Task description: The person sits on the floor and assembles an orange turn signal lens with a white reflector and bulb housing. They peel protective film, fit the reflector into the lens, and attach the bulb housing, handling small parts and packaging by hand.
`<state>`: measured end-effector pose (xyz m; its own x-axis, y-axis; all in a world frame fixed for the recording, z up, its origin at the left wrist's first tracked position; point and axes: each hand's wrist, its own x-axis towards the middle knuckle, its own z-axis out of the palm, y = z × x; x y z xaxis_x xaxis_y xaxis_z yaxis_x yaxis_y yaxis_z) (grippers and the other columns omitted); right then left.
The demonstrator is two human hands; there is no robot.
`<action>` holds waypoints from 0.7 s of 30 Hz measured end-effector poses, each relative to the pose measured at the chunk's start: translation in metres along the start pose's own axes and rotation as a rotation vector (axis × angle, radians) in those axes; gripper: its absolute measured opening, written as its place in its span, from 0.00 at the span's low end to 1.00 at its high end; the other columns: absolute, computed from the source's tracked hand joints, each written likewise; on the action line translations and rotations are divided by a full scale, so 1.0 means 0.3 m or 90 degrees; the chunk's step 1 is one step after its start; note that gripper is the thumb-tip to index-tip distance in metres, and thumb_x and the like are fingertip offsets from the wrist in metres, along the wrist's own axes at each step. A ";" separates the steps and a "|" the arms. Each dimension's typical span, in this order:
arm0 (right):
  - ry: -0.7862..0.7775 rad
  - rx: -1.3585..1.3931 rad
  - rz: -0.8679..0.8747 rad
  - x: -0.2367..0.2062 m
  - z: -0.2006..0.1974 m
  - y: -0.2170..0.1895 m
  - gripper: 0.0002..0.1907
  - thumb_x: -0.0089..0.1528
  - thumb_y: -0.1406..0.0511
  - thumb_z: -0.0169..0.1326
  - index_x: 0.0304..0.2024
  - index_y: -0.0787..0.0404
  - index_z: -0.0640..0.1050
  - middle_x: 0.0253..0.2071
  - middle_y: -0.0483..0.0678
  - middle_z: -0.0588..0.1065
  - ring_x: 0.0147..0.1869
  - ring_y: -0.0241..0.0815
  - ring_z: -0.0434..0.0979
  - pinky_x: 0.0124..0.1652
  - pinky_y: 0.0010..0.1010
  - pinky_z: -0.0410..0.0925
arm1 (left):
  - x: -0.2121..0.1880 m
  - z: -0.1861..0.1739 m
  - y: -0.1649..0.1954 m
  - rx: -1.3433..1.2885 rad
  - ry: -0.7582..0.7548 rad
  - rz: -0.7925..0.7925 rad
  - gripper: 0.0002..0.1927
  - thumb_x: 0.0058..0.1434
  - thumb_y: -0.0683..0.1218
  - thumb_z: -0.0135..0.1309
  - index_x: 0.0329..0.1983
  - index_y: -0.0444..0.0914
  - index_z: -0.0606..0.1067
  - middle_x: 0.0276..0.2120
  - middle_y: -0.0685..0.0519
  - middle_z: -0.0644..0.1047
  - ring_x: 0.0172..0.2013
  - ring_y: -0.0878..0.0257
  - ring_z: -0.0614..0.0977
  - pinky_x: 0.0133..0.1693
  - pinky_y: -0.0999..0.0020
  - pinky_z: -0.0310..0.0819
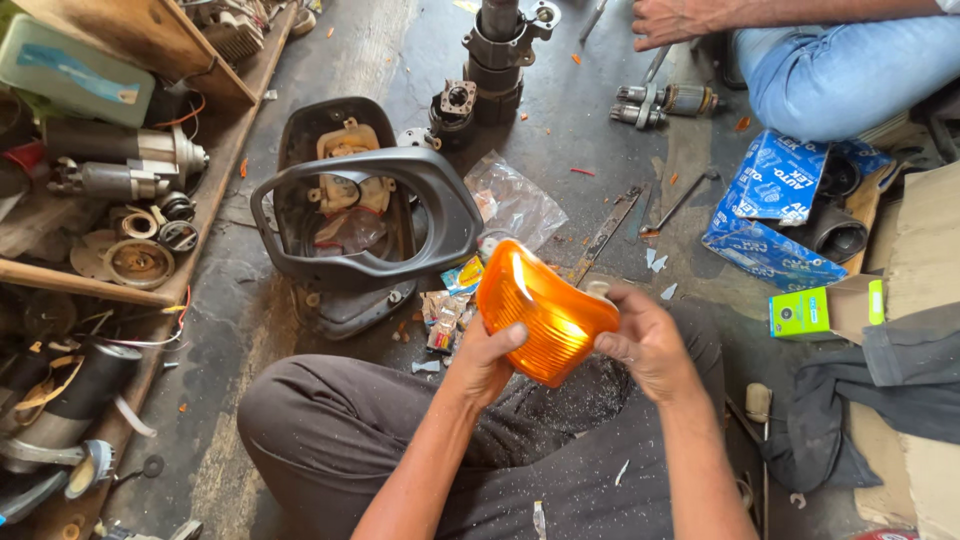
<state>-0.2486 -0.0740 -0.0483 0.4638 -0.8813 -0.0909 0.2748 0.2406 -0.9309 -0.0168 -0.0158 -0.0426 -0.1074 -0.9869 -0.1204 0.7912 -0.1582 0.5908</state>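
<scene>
Head view, orange lamp lens (545, 312) gripped between left hand (482, 362), right hand (648, 343)

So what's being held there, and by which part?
An orange ribbed lamp lens, gripped at its two ends: left hand at one end, right hand at the other.

One curved orange ribbed plastic lamp lens (545, 312), held between two bare hands: left hand (483, 362), right hand (648, 342). One dark grey plastic mirror housing frame (365, 215). One crumpled clear plastic bag (515, 203). One blue printed cardboard box (775, 215). One small green carton (800, 312). One further hand of another person (668, 20).
</scene>
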 end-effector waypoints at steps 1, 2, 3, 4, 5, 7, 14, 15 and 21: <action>0.006 0.044 0.025 0.011 -0.006 0.043 0.36 0.51 0.62 0.73 0.60 0.63 0.75 0.53 0.50 0.78 0.59 0.45 0.77 0.61 0.42 0.69 | 0.004 -0.003 -0.003 0.000 0.010 0.005 0.45 0.51 0.51 0.71 0.69 0.32 0.64 0.62 0.47 0.74 0.63 0.55 0.75 0.66 0.57 0.66; 0.012 0.089 0.052 0.019 -0.012 0.085 0.34 0.51 0.63 0.72 0.58 0.63 0.77 0.53 0.51 0.79 0.58 0.45 0.78 0.62 0.44 0.69 | 0.006 -0.007 -0.008 0.000 0.021 0.010 0.45 0.52 0.51 0.70 0.69 0.32 0.64 0.61 0.47 0.74 0.62 0.54 0.75 0.65 0.56 0.66; 0.011 0.144 0.047 0.029 -0.016 0.125 0.29 0.54 0.64 0.71 0.57 0.63 0.78 0.53 0.50 0.80 0.59 0.46 0.78 0.62 0.44 0.69 | 0.008 -0.011 -0.013 0.001 0.033 0.015 0.44 0.52 0.51 0.69 0.68 0.31 0.64 0.61 0.46 0.74 0.62 0.54 0.75 0.65 0.55 0.67; 0.010 0.199 0.041 0.040 -0.015 0.164 0.25 0.57 0.65 0.69 0.55 0.64 0.78 0.52 0.50 0.80 0.59 0.46 0.78 0.62 0.45 0.68 | 0.013 -0.016 -0.019 -0.009 0.058 0.015 0.44 0.53 0.51 0.69 0.68 0.32 0.64 0.60 0.47 0.74 0.61 0.54 0.75 0.64 0.55 0.67; 0.008 0.254 0.036 0.049 -0.015 0.195 0.21 0.60 0.66 0.68 0.54 0.64 0.79 0.52 0.49 0.80 0.59 0.46 0.78 0.61 0.45 0.68 | 0.020 -0.020 -0.026 -0.020 0.081 0.016 0.43 0.53 0.52 0.69 0.68 0.32 0.64 0.59 0.47 0.74 0.60 0.54 0.76 0.63 0.54 0.68; 0.028 0.308 0.031 0.067 -0.007 0.239 0.20 0.61 0.68 0.65 0.55 0.62 0.79 0.53 0.48 0.80 0.60 0.45 0.78 0.62 0.43 0.67 | 0.041 -0.030 -0.036 -0.031 0.109 0.020 0.43 0.53 0.52 0.68 0.68 0.33 0.64 0.58 0.47 0.74 0.59 0.54 0.76 0.62 0.53 0.68; 0.120 0.390 0.069 0.093 0.011 0.243 0.18 0.63 0.69 0.59 0.56 0.63 0.78 0.54 0.48 0.79 0.60 0.44 0.77 0.63 0.40 0.65 | 0.093 -0.063 -0.101 -0.027 0.152 0.017 0.41 0.54 0.52 0.67 0.67 0.36 0.64 0.58 0.50 0.74 0.59 0.56 0.76 0.62 0.56 0.68; 0.120 0.399 0.076 0.093 0.010 0.242 0.18 0.63 0.69 0.59 0.56 0.62 0.78 0.54 0.48 0.79 0.60 0.43 0.77 0.63 0.39 0.65 | 0.101 -0.068 -0.112 -0.024 0.155 0.020 0.40 0.54 0.52 0.67 0.67 0.36 0.64 0.57 0.50 0.74 0.59 0.56 0.76 0.62 0.55 0.68; 0.053 0.374 0.074 0.090 -0.020 0.266 0.17 0.63 0.70 0.59 0.55 0.64 0.77 0.53 0.49 0.79 0.60 0.43 0.77 0.64 0.38 0.65 | 0.118 -0.098 -0.141 -0.073 0.187 0.005 0.41 0.55 0.54 0.67 0.68 0.36 0.65 0.58 0.49 0.75 0.59 0.56 0.76 0.61 0.55 0.69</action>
<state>-0.2192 -0.0810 -0.1270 0.4573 -0.8591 -0.2300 0.6568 0.5006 -0.5639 -0.0364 -0.0433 -0.0953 0.0649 -0.9339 -0.3516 0.8561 -0.1289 0.5005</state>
